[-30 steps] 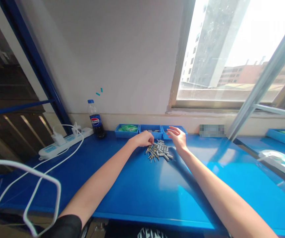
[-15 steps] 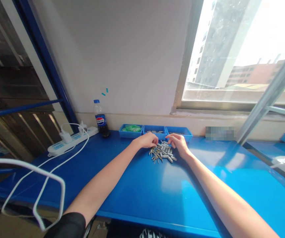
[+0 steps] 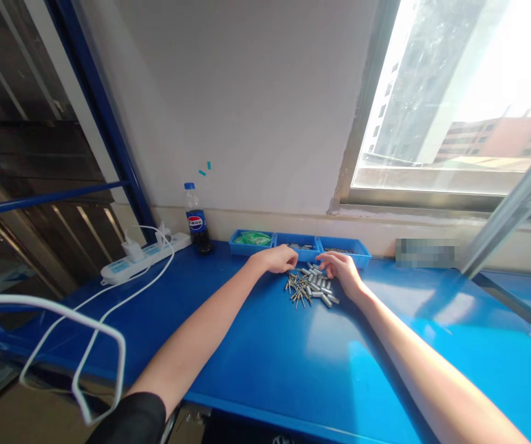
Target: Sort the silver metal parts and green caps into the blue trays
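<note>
A loose heap of metal parts lies on the smooth blue tabletop (image 3: 265,364): thin brass-and-grey metal pins (image 3: 298,288) on the nine o'clock side, short silver-grey metal cylinders (image 3: 324,293) on the three o'clock side. The pins fan out with no shared long axis; the cylinders nearest the viewer mostly point from eleven toward five o'clock.

Of the two bare hands, the left hand (image 3: 282,259) sits at the heap's ten o'clock edge and is nearer the pins, which lie at about four o'clock from its fingertips. Its fingers curl down with the tips drawn together; whether they pinch a part cannot be told. The right hand (image 3: 341,270) is at two o'clock, nearer the cylinders, which lie at about seven o'clock from it. Its fingers are loosely bent toward the left hand, with no part clearly visible in them, so its hold cannot be told either.

Toward twelve o'clock, just beyond the hands, stand three joined blue plastic trays (image 3: 309,254); the leftmost holds green packets (image 3: 253,238). A clear plastic bottle of dark drink (image 3: 197,223) stands at ten o'clock.

Compared with a second ago, the right hand has moved from beside the right-hand tray down to the heap's edge; the left stays at its edge, and the view has swung leftward.
</note>
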A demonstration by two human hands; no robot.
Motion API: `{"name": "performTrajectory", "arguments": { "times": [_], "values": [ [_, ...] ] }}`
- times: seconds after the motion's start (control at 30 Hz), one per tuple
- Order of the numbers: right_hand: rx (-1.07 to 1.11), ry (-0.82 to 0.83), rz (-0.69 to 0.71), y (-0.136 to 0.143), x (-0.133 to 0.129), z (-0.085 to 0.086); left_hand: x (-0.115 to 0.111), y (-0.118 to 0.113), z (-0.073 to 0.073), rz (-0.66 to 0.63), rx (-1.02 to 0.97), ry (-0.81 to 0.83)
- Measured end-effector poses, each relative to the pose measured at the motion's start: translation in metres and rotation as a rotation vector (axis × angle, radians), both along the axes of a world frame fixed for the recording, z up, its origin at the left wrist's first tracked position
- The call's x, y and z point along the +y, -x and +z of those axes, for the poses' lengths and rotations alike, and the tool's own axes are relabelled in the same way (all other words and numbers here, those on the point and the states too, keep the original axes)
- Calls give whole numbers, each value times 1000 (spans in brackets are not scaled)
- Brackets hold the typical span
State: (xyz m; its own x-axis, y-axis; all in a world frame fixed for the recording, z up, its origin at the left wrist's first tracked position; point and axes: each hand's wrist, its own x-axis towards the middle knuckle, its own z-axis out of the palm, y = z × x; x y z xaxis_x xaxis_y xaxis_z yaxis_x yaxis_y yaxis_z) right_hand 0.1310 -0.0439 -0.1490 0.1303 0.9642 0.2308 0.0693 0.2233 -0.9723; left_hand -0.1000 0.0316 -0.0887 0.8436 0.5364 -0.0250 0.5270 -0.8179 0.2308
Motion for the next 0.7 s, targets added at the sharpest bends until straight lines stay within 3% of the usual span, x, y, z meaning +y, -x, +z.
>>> {"name": "performTrajectory", "arguments": {
  "times": [0.3, 0.7],
  "values": [
    [14, 18, 15, 1, -2, 1, 4, 3, 7, 8, -455, 193],
    [-108, 40, -22, 14, -17, 19, 4, -3, -3, -28, -704, 307]
  ]
}}
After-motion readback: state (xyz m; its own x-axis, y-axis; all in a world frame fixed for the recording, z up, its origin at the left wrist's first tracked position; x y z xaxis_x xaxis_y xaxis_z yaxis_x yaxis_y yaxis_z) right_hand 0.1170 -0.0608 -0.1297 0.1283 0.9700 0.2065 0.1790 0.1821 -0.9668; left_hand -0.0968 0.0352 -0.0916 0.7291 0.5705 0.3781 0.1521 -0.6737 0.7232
